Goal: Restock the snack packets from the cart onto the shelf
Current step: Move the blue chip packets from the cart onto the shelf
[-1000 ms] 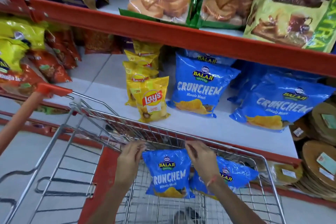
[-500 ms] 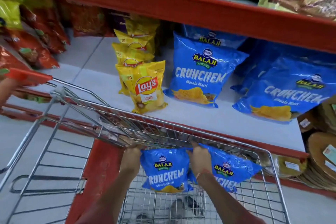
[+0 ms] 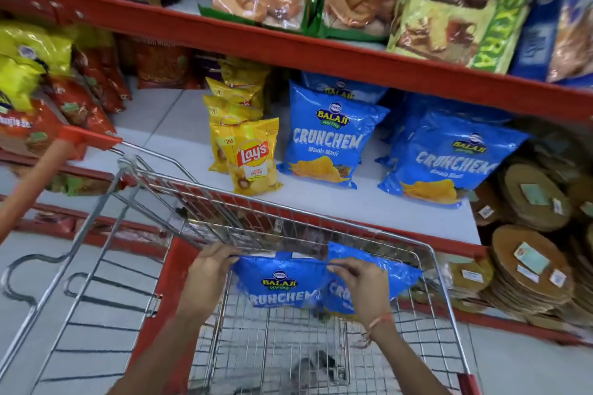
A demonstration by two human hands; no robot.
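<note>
Holding a glossy blue chips packet [image 3: 282,285] by its top edge, both hands are inside the wire cart [image 3: 442,269]. The left hand [image 3: 208,276] pinches the top left corner with the fingers pressed together, and the right hand [image 3: 359,282] pinches the top seam near the right corner between thumb and fingers. The packet is puffy and shiny, with white letters and a yellow logo, and it hangs just under the front rim of the cart. A second blue packet [image 3: 385,276] lies behind it, partly hidden by the right hand. The cart is thin silver metal mesh with an orange handle [image 3: 86,138]. On the white shelf [image 3: 321,205] beyond it stand two more blue packets [image 3: 327,138] and a row of yellow chips bags [image 3: 250,157], all smooth and crinkly. Flat round brown packs [image 3: 529,269] are piled at the right.
</note>
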